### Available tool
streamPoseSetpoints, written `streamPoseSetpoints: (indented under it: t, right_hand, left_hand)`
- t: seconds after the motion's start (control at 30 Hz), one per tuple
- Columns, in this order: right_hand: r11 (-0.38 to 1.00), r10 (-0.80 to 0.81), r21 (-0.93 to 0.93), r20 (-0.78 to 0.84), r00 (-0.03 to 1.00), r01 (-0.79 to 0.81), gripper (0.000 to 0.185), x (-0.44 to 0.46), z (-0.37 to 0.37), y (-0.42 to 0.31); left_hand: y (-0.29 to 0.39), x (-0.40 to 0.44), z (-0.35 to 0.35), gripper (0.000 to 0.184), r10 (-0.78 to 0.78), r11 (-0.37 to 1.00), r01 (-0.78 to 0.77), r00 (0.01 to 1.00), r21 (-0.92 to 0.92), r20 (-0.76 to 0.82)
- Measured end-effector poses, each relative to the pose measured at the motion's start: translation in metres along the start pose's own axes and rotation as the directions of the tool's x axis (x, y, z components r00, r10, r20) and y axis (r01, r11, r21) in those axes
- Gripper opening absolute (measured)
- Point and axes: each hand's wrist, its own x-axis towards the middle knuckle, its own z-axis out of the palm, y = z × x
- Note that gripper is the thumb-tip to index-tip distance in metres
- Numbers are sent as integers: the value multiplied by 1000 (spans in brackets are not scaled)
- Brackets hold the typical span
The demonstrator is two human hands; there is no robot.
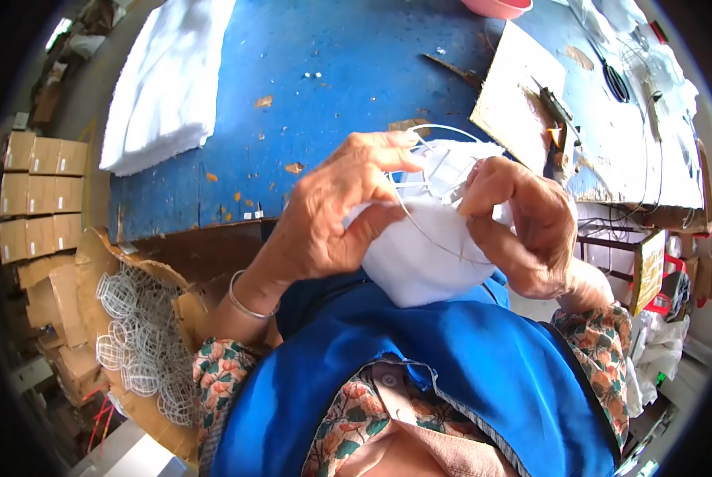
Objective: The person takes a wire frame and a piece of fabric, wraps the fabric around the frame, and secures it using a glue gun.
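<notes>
A small white wire frame (438,128) with a round rim is held up just in front of the table's near edge. White cloth (427,258) lies in and around it and hangs down below the rim. From the left, my left hand (340,207) grips the wire frame, its fingers over the wires and its thumb against the cloth. My right hand (527,226) is closed in a pinch at the frame's right side, on the edge of the cloth. Its fingertips hide exactly what is between them.
A stack of white cloth (169,87) lies on the blue table (324,79). To the right are a board (515,95), a glue gun (558,111), scissors (610,79) and a pink bowl (499,8). Many wire frames (141,342) fill a carton (93,270) at lower left, near stacked boxes (42,195).
</notes>
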Motion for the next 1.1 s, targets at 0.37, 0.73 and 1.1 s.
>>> streamPoseSetpoints:
  t: [0.37,0.73,1.1]
  right_hand:
    - [877,-419,270,22,908,398,11,13,4,10]
    - [917,-365,156,-41,930,366,17,4,4,14]
    - [942,-334,-40,-155,930,332,19,-16,24,-16]
  left_hand:
    - [62,-23,-9,9,175,819,-177,983,545,57]
    - [61,-17,-1,9,135,885,-90,989,456,-67]
    - [90,-31,8,17,252,796,-155,964,585,-88]
